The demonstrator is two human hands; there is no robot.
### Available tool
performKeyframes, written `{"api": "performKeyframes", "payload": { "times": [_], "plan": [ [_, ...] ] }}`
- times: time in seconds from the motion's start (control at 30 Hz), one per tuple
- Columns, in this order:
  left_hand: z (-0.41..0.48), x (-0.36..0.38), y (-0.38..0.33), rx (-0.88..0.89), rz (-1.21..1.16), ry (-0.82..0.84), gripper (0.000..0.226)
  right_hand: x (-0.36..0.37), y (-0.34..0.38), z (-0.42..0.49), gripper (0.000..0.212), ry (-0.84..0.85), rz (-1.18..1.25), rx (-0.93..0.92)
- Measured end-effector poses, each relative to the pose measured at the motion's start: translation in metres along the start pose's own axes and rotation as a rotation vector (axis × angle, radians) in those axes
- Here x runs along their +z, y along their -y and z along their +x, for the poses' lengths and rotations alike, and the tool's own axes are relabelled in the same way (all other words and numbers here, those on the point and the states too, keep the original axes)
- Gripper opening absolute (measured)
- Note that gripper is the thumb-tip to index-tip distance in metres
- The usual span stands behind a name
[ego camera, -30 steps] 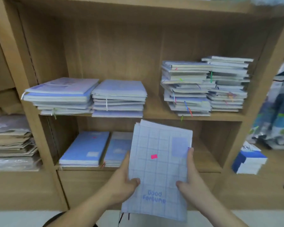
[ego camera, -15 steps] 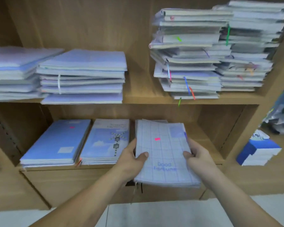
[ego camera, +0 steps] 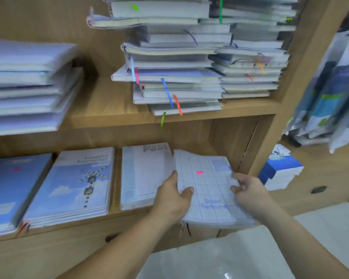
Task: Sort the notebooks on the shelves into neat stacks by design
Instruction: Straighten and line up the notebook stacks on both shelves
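Both forearms reach in from the bottom edge. The left hand (ego camera: 172,198) grips the left edge of the grid notebooks (ego camera: 208,190), thumb curled on top of the cover and fingers underneath. The right hand (ego camera: 248,193) pinches the right edge, its fingers bent. The grid notebooks are a thin pile with a pink tag (ego camera: 199,172) on the top cover and "Good Fortune" printed low on it. They sit at the right end of the lower shelf (ego camera: 115,178), with the front overhanging the shelf's edge. Whether the pile rests on the board I cannot tell.

Just left of it, touching or nearly so, lies a white stack (ego camera: 145,174). Further left comes a sky stack (ego camera: 75,184) with clouds and a crossing sign on the cover, and then a blue stack (ego camera: 6,190) at the frame's edge.

The upper shelf (ego camera: 107,105) holds a blurred pale stack (ego camera: 24,87) at left. Two tall, uneven stacks stand side by side at right — the middle stack (ego camera: 173,77) and the right stack (ego camera: 250,73) — with coloured ribbons hanging from them.

Right of the shelf unit sits a blue-and-white box (ego camera: 280,172), and packets (ego camera: 330,91) hang above it.
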State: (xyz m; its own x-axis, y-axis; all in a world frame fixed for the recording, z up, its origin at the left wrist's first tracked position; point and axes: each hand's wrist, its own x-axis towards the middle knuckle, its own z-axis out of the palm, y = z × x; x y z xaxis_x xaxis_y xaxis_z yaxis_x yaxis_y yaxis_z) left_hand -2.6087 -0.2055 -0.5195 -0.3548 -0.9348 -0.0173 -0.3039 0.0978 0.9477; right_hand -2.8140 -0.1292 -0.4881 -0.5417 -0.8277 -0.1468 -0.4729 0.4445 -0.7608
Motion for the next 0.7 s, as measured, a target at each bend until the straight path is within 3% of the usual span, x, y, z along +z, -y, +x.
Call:
{"api": "performKeyframes", "payload": {
  "times": [0.13,0.27,0.43,0.5,0.57,0.63,0.7],
  "plan": [
    [0.0,0.024,0.004,-0.048,0.081,-0.082,0.039,-0.005,-0.014,0.005,0.036,-0.063,-0.013,-0.026],
    [0.0,0.029,0.007,-0.102,0.003,-0.091,0.05,-0.001,-0.022,0.01,0.028,-0.066,-0.021,-0.042],
    [-0.003,0.04,-0.001,-0.18,-0.329,-0.194,0.035,0.003,-0.042,0.0,0.073,0.098,0.136,0.093],
    [-0.002,0.043,-0.004,-0.214,-0.425,-0.247,0.04,-0.002,-0.04,-0.015,0.07,0.21,0.158,0.172],
    [-0.004,0.043,-0.002,-0.177,-0.316,-0.211,0.046,-0.004,-0.045,-0.023,0.062,0.212,0.211,0.185],
    [-0.003,0.035,0.002,-0.126,0.003,-0.075,0.059,-0.001,-0.052,-0.025,0.058,0.122,0.249,0.137],
    [-0.005,0.019,-0.003,-0.037,0.344,-0.005,0.048,0.002,-0.054,-0.025,0.055,0.053,0.256,0.113]
  ]
}}
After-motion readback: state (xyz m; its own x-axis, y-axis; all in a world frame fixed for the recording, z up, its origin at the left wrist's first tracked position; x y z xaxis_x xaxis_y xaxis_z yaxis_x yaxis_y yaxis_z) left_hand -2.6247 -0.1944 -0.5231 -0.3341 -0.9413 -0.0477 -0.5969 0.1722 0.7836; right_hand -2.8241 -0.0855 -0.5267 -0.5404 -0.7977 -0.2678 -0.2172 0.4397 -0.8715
